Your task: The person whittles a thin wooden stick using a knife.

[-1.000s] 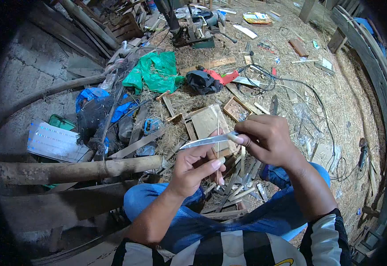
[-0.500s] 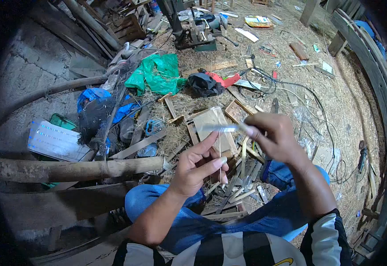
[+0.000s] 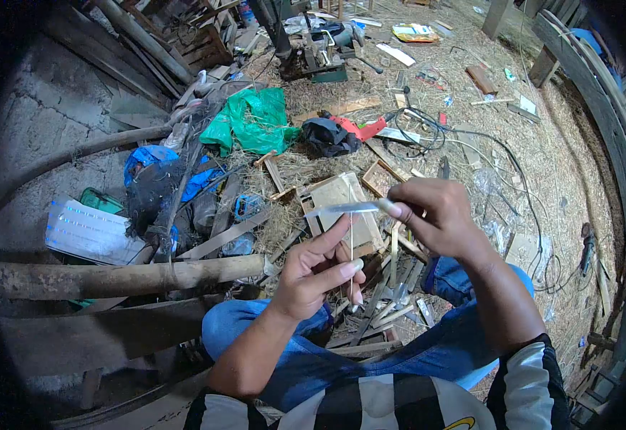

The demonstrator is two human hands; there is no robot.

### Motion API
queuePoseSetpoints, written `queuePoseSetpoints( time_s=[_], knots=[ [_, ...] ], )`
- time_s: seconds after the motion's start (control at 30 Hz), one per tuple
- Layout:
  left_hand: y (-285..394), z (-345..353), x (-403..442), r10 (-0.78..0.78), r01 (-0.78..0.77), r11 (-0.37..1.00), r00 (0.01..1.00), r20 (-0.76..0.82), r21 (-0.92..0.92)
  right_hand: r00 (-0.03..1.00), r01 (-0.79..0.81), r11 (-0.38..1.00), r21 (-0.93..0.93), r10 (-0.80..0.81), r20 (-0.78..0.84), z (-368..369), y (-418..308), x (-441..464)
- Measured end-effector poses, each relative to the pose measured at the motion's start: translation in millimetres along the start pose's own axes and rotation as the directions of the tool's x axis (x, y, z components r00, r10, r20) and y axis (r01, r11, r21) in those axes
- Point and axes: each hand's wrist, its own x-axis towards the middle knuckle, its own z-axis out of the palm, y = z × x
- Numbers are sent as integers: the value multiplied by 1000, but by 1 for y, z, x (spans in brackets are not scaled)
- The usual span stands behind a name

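Observation:
A thin pale stick (image 3: 352,247) stands roughly upright in my left hand (image 3: 314,276), pinched between thumb and fingers. My right hand (image 3: 438,217) grips a knife (image 3: 342,208) near its handle end, with the handle mostly hidden by the fingers. The blade points left and crosses the stick above my left thumb, close to the left index fingertip. Under the hands, between my knees, lie several wood offcuts (image 3: 392,315) in a loose pile. A pale wooden box (image 3: 331,193) sits just behind the blade.
A bamboo pole (image 3: 126,278) runs along the left. Ahead lie a green plastic bag (image 3: 248,122), a red power tool (image 3: 362,129) with a black cover, and a looped black cable (image 3: 514,165). A wooden beam (image 3: 593,107) curves along the right side. Straw covers the floor.
The knife has shifted slightly left, and its blade now shows more clearly. Both hands keep their grips, and the view has moved a little.

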Motion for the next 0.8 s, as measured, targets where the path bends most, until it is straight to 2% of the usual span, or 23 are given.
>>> queuePoseSetpoints(
  time_s=[0.07, 0.1, 0.2, 0.27, 0.33, 0.37, 0.43, 0.5, 0.53, 0.63, 0.67, 0.73, 0.77, 0.8],
  knots=[
    [-1, 0, 0, -3, 3, 1000, 1000, 10, -8, 986, -168, 986, -16, 169, 13, -6, 2, 3],
    [-1, 0, 0, -8, 8, 1000, 1000, 19, -16, 987, -157, 988, -15, 156, -37, -5, 8, 3],
    [0, 4, 2, 0, -2, 999, 1000, -30, -52, 993, -111, 993, 32, 112, -41, -7, -1, 2],
    [2, 9, 3, -21, 16, 998, 996, -85, -60, 998, -56, 998, 34, 56, -10, -5, -12, -3],
    [2, 11, 3, -51, 42, 997, 990, -134, -69, 991, 12, 1000, 6, -12, 134, -3, -23, -3],
    [2, 11, 2, -57, 49, 997, 988, -141, -60, 995, 33, 999, 30, -36, 94, 3, -21, -3],
    [-1, 9, 1, -66, 59, 997, 987, -145, -50, 997, 13, 1000, 22, -15, 71, 4, -16, -3],
    [-6, 1, -1, 2, -2, 1000, 1000, -28, 5, 997, -37, 999, -17, 38, 66, -2, -10, 1],
    [-6, 1, 0, 2, -2, 1000, 1000, -25, 5, 997, -38, 999, -20, 39, 65, -4, -6, 3],
    [-4, 4, 1, -12, 12, 1000, 1000, 10, 2, 994, -91, 994, 56, 94, -59, -5, 4, 4],
    [-3, 5, 2, -11, 11, 1000, 1000, -3, -14, 994, -89, 995, 54, 92, -60, -5, 2, 4],
    [-2, 7, 3, -9, 8, 999, 1000, -18, -31, 996, -75, 994, 79, 71, 54, -5, -9, -1],
    [-1, 8, 3, -32, 32, 999, 999, -37, -16, 999, 4, 999, 52, -6, 41, 0, -12, -3],
    [-1, 8, 3, -57, 57, 998, 997, -56, -1, 999, 3, 999, 55, -5, 40, 3, -14, -3]
  ],
)
